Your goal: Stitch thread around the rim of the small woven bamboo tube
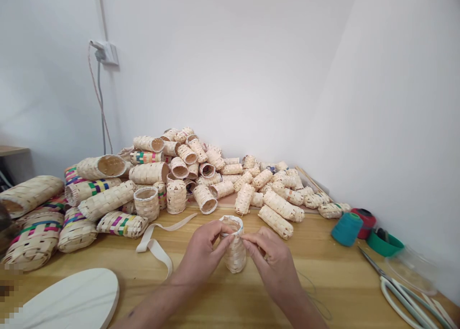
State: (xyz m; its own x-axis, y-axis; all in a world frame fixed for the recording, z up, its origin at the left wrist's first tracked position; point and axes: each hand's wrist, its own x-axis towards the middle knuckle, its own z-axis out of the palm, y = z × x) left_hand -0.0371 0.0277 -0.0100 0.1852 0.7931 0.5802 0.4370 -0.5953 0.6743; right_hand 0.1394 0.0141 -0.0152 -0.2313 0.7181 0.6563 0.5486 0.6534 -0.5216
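Note:
A small woven basket point(235, 258) of pale strips stands upright on the table in front of me, its white-edged mouth facing up. My left hand point(205, 246) pinches its rim from the left, with fingers at the inside edge and the thumb outside. On the other side, my right hand point(272, 258) is closed in a pinch close to the rim. What lies between those fingertips is too small to make out. A thin thread point(316, 293) curls over the table to the right of my right wrist.
Many woven baskets point(149, 173) are heaped along the wall, some with coloured strips. A pale ribbon point(158, 252) and a white oval board point(82, 295) lie left. Teal thread point(347, 229), red thread point(364, 223), a green container point(386, 245) and scissors point(395, 290) sit right.

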